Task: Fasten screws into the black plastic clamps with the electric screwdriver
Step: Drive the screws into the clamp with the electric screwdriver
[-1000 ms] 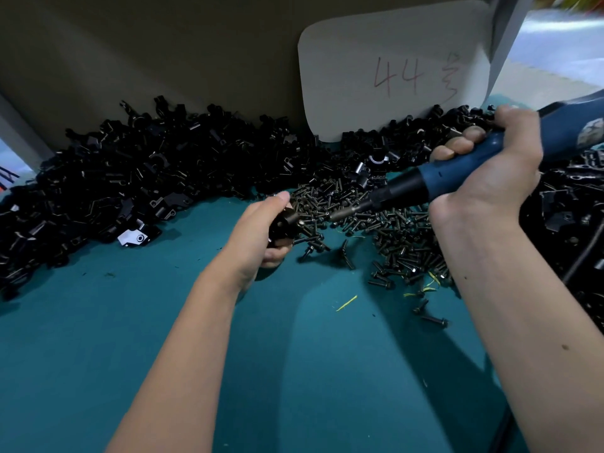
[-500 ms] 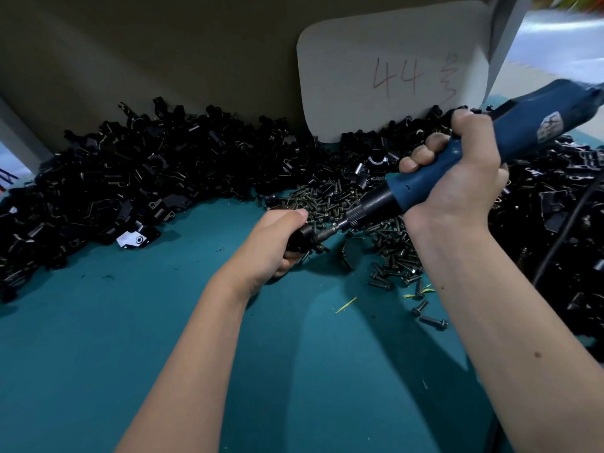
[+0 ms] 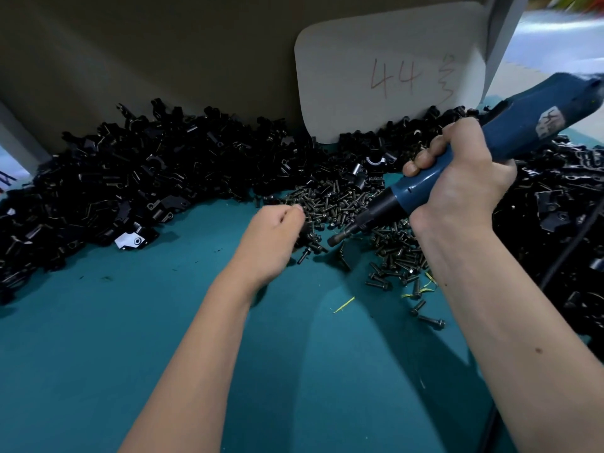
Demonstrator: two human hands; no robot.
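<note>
Right hand [image 3: 464, 188] grips the electric screwdriver [image 3: 457, 165], bit free; left hand [image 3: 274, 237], fingers curled at the screw pile [image 3: 353, 204], contents hidden. Next, probably: seat a screw.

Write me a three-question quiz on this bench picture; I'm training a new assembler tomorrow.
1. True or false: the right hand grips the blue electric screwdriver.
2. What number is on the white card? A) 17 B) 44 C) 90
3. Fill in: the screw pile lies on a ____ mat.

Key: 1 true; 2 B; 3 teal.
</note>
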